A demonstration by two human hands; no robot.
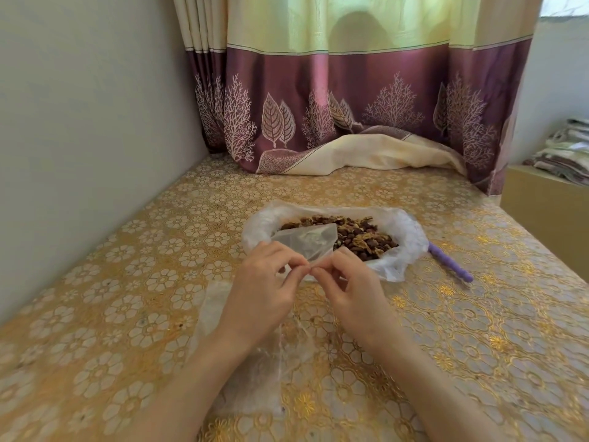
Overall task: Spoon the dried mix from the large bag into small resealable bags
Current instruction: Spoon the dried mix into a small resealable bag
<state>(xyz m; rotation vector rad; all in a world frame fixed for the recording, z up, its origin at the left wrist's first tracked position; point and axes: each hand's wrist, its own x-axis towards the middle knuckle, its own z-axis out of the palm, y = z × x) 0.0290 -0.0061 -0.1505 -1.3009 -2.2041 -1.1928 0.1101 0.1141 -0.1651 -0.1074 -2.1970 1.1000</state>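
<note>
a clear plastic sheet on the table lies partly hidden under the forearms, its edges hard to trace. the left hand and right hand meet fingertip to fingertip, each pinching the near edge of a small resealable bag, translucent and seemingly empty, held above the near rim of the large bag. that bag lies open mid-table, showing the brown dried mix. right of it, a purple handle pokes out, its other end hidden behind the plastic.

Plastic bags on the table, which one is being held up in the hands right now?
The small clear bag, pinched at its edge by the left hand and right hand. The large bag holds the mix; another lies flat.
</note>
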